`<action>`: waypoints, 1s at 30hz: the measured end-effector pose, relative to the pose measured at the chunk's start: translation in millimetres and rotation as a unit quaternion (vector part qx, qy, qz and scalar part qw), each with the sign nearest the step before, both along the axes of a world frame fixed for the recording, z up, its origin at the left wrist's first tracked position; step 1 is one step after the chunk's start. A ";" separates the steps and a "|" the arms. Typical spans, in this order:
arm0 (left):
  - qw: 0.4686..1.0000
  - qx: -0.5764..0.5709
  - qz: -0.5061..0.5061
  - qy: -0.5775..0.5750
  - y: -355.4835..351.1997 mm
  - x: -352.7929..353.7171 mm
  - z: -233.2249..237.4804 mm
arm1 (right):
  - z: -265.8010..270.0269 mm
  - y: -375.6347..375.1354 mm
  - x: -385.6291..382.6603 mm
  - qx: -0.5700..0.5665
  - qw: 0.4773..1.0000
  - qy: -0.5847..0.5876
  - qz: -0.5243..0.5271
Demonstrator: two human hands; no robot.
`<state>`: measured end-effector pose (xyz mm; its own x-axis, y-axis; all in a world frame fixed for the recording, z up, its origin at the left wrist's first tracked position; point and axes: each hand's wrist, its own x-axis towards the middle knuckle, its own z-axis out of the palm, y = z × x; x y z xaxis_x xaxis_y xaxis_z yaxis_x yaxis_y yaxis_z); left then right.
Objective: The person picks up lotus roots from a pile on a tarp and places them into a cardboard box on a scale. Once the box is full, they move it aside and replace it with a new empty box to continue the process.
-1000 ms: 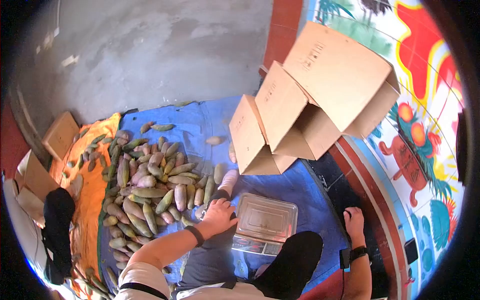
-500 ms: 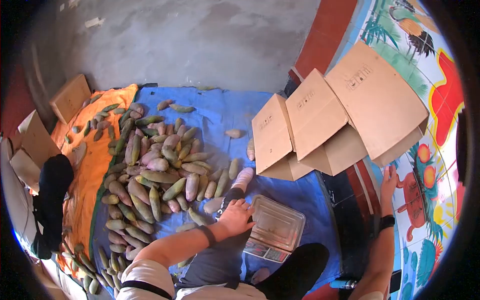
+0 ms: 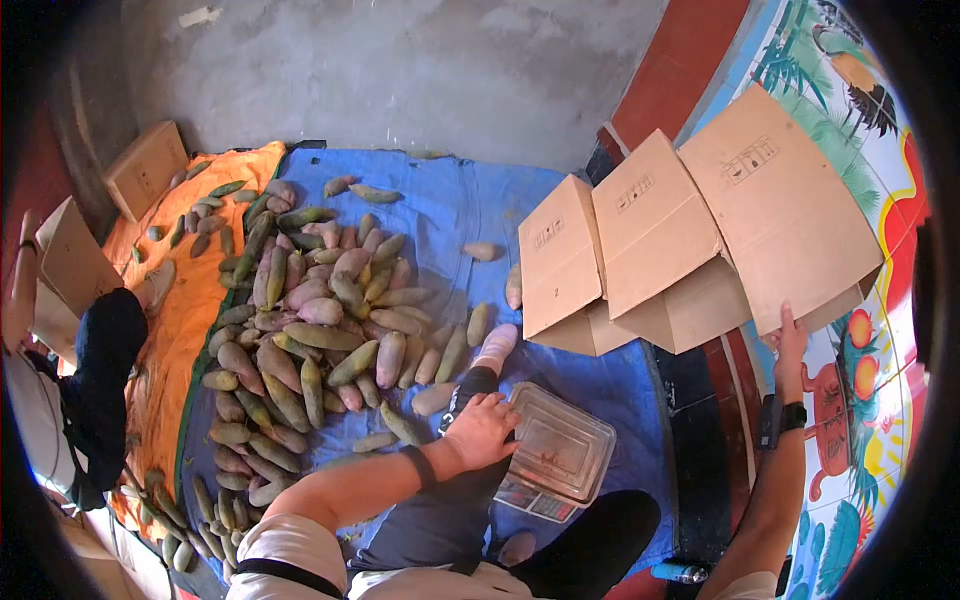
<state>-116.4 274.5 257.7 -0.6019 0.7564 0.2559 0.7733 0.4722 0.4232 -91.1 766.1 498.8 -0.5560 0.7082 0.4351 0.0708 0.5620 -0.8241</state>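
Observation:
My left hand (image 3: pixel 480 430) lies with fingers stretched over my bent knee, holding nothing. Just right of it, a clear plastic tub (image 3: pixel 562 440) sits on a kitchen scale (image 3: pixel 535 502), whose front panel shows below it. At the right, my right hand (image 3: pixel 789 345) has its fingers on the lower edge of the largest cardboard box (image 3: pixel 785 200), index finger on the outer face and the others partly hidden. Two smaller cardboard boxes (image 3: pixel 655 225) (image 3: pixel 560 260) stand tilted beside it, overlapping in a row with their openings downward.
A large heap of long green and purplish produce (image 3: pixel 320 335) covers much of the blue tarp (image 3: pixel 450 200). More lies on the orange cloth (image 3: pixel 150 300). At the left, another person's dark-clad leg (image 3: pixel 103 370) is beside an open carton (image 3: pixel 75 265). A painted tile wall (image 3: pixel 835 430) borders the right.
My right hand has moved up to the largest box's lower edge. The view has shifted slightly. At the left, the other person's arm has come into view. My left hand stays on the knee.

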 end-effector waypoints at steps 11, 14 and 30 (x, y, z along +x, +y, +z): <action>1.000 0.016 0.000 0.002 3.3 -2.2 -3.0 | 9.6 4.8 -4.6 0.051 0.980 0.183 0.065; 1.000 0.025 -0.004 -0.003 3.2 -1.5 0.6 | 39.1 -18.3 34.1 0.008 0.979 0.205 0.010; 0.999 0.011 -0.005 0.046 18.5 4.3 -5.1 | 96.2 -131.4 283.0 -0.009 0.938 0.315 -0.144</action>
